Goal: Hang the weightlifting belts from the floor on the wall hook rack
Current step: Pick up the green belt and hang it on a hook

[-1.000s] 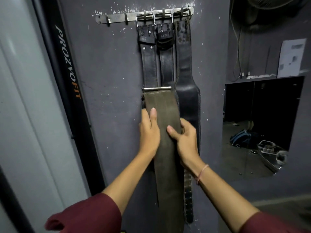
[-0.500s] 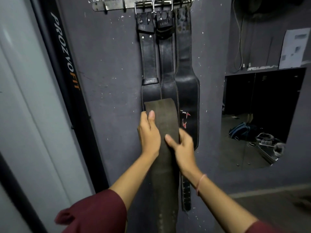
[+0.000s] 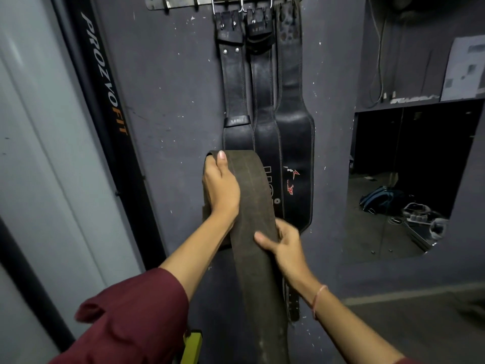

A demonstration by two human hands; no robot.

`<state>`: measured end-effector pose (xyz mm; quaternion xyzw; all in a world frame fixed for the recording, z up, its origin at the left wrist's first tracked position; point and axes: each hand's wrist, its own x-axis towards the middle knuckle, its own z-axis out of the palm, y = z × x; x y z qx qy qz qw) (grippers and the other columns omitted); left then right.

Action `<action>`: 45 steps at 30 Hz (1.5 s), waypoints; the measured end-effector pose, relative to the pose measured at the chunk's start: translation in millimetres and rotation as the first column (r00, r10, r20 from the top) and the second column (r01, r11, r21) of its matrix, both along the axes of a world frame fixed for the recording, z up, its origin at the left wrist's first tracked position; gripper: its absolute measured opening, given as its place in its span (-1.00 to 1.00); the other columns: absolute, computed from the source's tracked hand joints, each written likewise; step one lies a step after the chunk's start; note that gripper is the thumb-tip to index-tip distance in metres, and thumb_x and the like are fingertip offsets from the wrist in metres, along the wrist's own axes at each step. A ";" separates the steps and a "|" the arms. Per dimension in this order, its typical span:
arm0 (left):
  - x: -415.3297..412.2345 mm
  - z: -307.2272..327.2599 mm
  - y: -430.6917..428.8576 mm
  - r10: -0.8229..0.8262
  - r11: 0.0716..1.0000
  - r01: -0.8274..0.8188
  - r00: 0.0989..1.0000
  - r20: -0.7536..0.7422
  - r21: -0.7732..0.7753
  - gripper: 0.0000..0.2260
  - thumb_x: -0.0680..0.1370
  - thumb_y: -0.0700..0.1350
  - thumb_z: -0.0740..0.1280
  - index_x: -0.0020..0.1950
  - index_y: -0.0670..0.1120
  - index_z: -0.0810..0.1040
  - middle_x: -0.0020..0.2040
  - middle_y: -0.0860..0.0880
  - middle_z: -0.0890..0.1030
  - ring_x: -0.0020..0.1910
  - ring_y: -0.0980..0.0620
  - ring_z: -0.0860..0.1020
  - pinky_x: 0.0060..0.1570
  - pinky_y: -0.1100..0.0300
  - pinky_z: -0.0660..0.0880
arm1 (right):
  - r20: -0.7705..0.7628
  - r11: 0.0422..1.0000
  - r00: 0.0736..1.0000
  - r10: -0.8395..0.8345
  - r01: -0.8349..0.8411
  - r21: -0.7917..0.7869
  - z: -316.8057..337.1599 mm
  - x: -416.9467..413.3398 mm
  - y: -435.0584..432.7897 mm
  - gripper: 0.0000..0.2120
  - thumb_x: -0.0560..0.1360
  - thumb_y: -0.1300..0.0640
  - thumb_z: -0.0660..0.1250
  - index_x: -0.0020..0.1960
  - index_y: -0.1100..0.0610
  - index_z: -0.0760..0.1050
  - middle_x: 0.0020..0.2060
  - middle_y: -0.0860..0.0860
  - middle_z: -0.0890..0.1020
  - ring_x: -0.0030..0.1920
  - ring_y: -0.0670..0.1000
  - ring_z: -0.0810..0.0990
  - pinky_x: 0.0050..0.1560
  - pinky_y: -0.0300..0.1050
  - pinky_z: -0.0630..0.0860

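Note:
A wide brown weightlifting belt (image 3: 252,195) is held up in front of the dark wall, its top folded over away from me. My left hand (image 3: 219,183) grips its upper left edge near the fold. My right hand (image 3: 284,244) pinches its right edge lower down. Behind it, three black leather belts (image 3: 262,82) hang side by side from the metal hook rack (image 3: 181,1) at the top of the frame. The rack's left hooks carry nothing. The brown belt's buckle is hidden.
A black upright post marked PROZVOFIT (image 3: 105,74) leans along the wall to the left. A mirror (image 3: 409,177) at right reflects a bag and gear on a floor. A yellow object (image 3: 193,346) shows at the bottom edge.
The brown belt's top end with its metal buckle bar has dropped and folded over out of sight. Both hands have come lower, the right one sliding down the belt's edge.

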<state>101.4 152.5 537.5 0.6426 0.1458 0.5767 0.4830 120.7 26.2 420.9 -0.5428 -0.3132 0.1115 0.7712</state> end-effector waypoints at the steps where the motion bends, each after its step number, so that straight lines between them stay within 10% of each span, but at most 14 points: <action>1: -0.6 1.8 2.5 -0.002 1.000 0.002 1.000 -0.003 -0.008 -0.70 0.71 -0.01 0.09 -0.18 -0.07 0.33 -0.26 0.08 0.42 -0.29 0.19 0.37 -0.18 0.23 0.34 | -0.025 0.998 0.999 0.023 -0.024 -0.055 -20.6 -3.5 -5.5 -0.78 0.49 0.38 0.41 0.13 0.30 0.59 -0.01 0.11 0.74 0.05 0.13 0.72 0.01 -0.05 0.66; 5: 1.6 8.0 8.6 -0.007 1.000 0.007 1.000 0.003 0.016 -0.70 0.71 0.02 0.08 -0.12 -0.13 0.37 -0.21 -0.06 0.48 -0.23 0.14 0.40 -0.13 0.22 0.40 | -0.087 0.985 0.996 0.015 -0.030 -0.173 -59.1 -12.5 -20.4 -0.82 0.48 0.36 0.43 0.08 0.24 0.63 -0.04 0.08 0.75 0.06 0.21 0.71 -0.04 -0.06 0.66; 9: 7.6 12.5 0.6 -0.025 0.996 0.029 0.999 -0.048 0.085 -0.69 0.71 -0.03 0.10 -0.18 -0.13 0.31 -0.31 0.02 0.32 -0.35 0.17 0.29 -0.33 0.33 0.28 | 0.021 0.999 1.000 -0.012 0.013 -0.042 16.4 -2.2 -3.9 -0.75 0.49 0.42 0.38 0.13 0.22 0.58 -0.07 -0.02 0.75 -0.04 -0.08 0.71 -0.06 -0.23 0.62; 16: -5.7 12.9 -8.6 0.088 0.988 -0.076 0.993 -0.081 0.136 -0.70 0.71 0.01 0.07 -0.12 -0.15 0.34 -0.28 -0.04 0.48 -0.32 0.07 0.41 -0.28 0.11 0.28 | 0.104 0.985 0.986 -0.131 0.118 0.124 115.3 17.9 24.7 -0.75 0.49 0.41 0.37 0.16 0.38 0.49 -0.03 0.22 0.68 -0.05 0.07 0.66 0.04 -0.01 0.61; 24: -31.8 -113.5 -19.9 0.016 0.935 0.050 0.983 -0.183 0.351 -0.58 0.59 0.30 0.13 0.00 -0.08 0.34 -0.33 -0.13 0.53 -0.39 0.00 0.48 -0.39 0.06 0.40 | 0.043 0.959 0.983 -0.179 0.164 0.230 151.5 25.9 38.5 -0.82 0.48 0.43 0.37 0.07 0.36 0.53 -0.13 0.17 0.67 -0.14 0.06 0.66 -0.14 -0.05 0.65; 30: -37.2 -130.2 -29.1 -0.145 0.966 0.194 0.955 -0.257 0.173 -0.34 0.56 0.31 0.17 0.41 -0.19 0.42 -0.10 -0.11 0.63 -0.11 0.02 0.60 -0.03 0.14 0.52 | 0.051 0.955 0.982 -0.181 0.163 0.246 150.2 33.1 23.6 -0.83 0.50 0.41 0.37 0.09 0.33 0.53 -0.10 0.16 0.69 -0.09 0.10 0.68 0.00 0.08 0.65; 36: -15.4 -38.5 -37.8 -0.116 0.981 0.130 0.988 -0.101 0.146 -0.67 0.68 0.07 0.11 -0.11 -0.15 0.38 -0.27 0.07 0.51 -0.26 0.18 0.49 -0.19 0.14 0.39 | 0.041 0.964 0.987 -0.157 0.144 0.225 121.5 28.7 9.1 -0.79 0.50 0.41 0.36 0.13 0.40 0.50 -0.06 0.22 0.66 -0.06 0.12 0.65 0.03 0.07 0.62; 39: 2.5 -1.1 -23.0 -0.250 0.967 0.236 0.951 -0.181 -0.094 -0.56 0.63 0.22 0.13 0.05 -0.15 0.54 -0.01 -0.12 0.66 0.04 -0.09 0.62 0.13 -0.03 0.54 | 0.063 0.968 0.988 -0.139 0.123 0.218 112.1 20.6 2.8 -0.80 0.50 0.42 0.36 0.12 0.36 0.52 -0.07 0.16 0.67 -0.04 0.09 0.65 0.04 0.04 0.62; 42: 7.5 16.2 -12.1 -0.475 0.794 0.382 0.875 -0.091 -0.472 -0.63 0.62 0.09 0.25 0.18 -0.21 0.52 0.03 -0.22 0.65 -0.01 -0.18 0.65 -0.01 -0.08 0.63 | 0.078 0.978 0.991 -0.109 0.093 0.184 98.3 12.2 -1.0 -0.75 0.49 0.41 0.37 0.16 0.32 0.52 -0.01 0.15 0.68 0.02 0.11 0.67 0.09 0.07 0.61; 45: 2.0 8.0 -16.8 -0.504 0.788 0.426 0.861 -0.067 -0.444 -0.67 0.64 -0.10 0.26 0.27 -0.32 0.44 0.02 -0.26 0.61 -0.06 -0.16 0.61 -0.09 -0.02 0.60 | 0.099 0.987 0.989 -0.109 0.096 0.129 68.6 5.8 -9.2 -0.71 0.50 0.36 0.40 0.20 0.22 0.53 0.07 0.12 0.70 0.11 0.10 0.68 0.12 0.00 0.63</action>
